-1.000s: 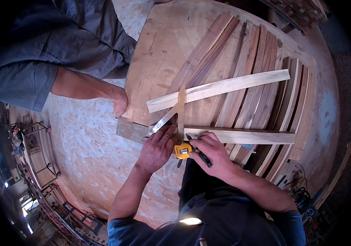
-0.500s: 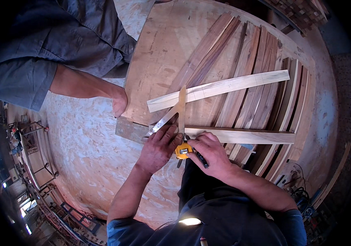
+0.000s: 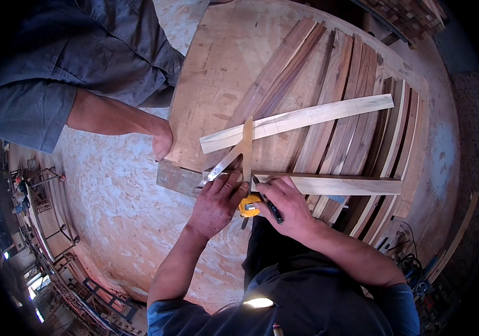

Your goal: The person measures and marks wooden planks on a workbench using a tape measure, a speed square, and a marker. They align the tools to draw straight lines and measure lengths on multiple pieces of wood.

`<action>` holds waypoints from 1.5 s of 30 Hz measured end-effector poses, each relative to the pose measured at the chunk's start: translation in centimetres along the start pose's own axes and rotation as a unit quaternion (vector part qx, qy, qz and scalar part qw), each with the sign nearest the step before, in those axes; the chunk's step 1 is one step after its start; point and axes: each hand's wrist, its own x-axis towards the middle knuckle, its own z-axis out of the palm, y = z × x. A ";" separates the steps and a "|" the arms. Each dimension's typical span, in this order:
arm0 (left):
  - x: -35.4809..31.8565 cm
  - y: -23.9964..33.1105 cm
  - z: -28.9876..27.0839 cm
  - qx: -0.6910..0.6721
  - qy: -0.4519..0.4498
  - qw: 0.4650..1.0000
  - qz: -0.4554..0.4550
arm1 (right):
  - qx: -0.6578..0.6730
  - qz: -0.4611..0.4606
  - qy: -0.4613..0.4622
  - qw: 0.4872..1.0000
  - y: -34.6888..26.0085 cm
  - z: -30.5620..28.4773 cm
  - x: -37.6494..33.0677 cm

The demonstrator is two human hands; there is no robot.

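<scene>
Tape measure (image 3: 249,205): yellow case mostly covered by both hands.
Pen (image 3: 272,208): tip hidden behind right hand (image 3: 284,204).
Co-worker's hand (image 3: 163,143): fingers concealed behind board edge.

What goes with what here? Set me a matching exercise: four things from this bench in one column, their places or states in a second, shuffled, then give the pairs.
Things:
1. tape measure
2. metal square
3. pale strip
4. co-worker's hand

Places or states:
A. lies slantwise across the dark boards
B. rests at the board's left edge
C. yellow, between the person's two hands
D. held down under the left hand

Pairs: 1-C, 2-D, 3-A, 4-B
</scene>
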 end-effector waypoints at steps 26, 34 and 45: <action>0.3 1.3 2.2 -0.002 0.010 1.000 0.011 | 0.054 -0.022 0.053 0.997 1.1 -2.5 -2.8; 0.8 1.6 1.7 -0.010 0.008 1.000 0.005 | 0.048 -0.030 0.052 0.997 1.2 -2.2 -2.6; 0.9 2.4 1.7 0.017 -0.023 1.000 -0.006 | 0.016 -0.020 0.039 0.999 0.9 -2.1 -2.4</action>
